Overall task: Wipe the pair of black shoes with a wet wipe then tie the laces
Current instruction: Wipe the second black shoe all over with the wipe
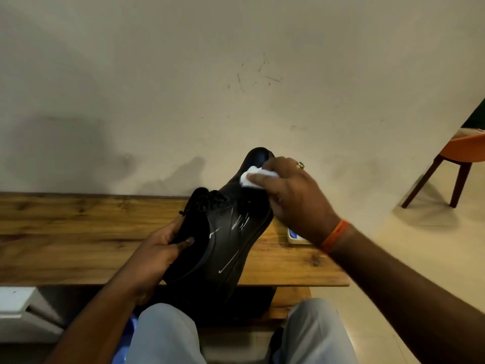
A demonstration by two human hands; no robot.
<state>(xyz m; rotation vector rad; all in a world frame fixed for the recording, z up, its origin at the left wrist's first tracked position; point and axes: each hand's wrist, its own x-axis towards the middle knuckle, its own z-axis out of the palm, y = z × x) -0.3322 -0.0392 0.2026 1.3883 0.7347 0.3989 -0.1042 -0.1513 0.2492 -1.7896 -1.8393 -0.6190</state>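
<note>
Holding the black leather lace-up shoe (231,232) above the near edge of the wooden plank table (78,237), the left hand (160,248) grips its heel end, fingers curled around the collar. Toe points away and upward. The right hand (291,190) pinches a folded white wet wipe (252,177) and presses it against the toe area. Black laces (210,200) lie loose at the tongue. A small white-and-blue packet (295,236) rests on the table, partly hidden beneath the right wrist.

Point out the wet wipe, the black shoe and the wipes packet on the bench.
wet wipe (252,179): head view, on the white fold showing beside the right hand's fingers.
black shoe (231,232): head view, on its side panel.
wipes packet (294,236): head view, on the corner visible behind the right wrist.
</note>
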